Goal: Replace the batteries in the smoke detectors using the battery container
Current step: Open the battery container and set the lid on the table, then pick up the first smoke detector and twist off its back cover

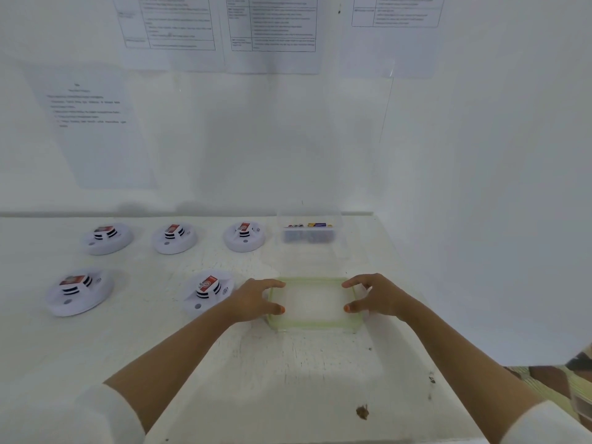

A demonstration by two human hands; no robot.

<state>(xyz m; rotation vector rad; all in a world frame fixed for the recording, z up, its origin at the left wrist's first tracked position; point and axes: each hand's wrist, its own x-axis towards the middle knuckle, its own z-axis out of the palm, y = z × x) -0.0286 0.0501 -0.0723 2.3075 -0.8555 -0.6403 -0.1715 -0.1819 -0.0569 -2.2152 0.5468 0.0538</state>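
Several white round smoke detectors lie on the white table, each with a red battery showing on top: three in a back row (107, 238) (174, 238) (245, 237) and two nearer (78, 291) (208, 291). The clear battery container (309, 233) stands open at the back right with batteries inside. Its clear lid with a green rim (312, 325) lies flat on the table in front of it. My left hand (256, 299) grips the lid's left end and my right hand (374, 296) its right end, thumbs and forefingers resting on the lid.
White walls close the table in behind and on the right, with printed sheets (93, 123) taped up. The table's right edge (448, 363) falls away to a patterned floor. A brown stain (362, 411) marks the near tabletop.
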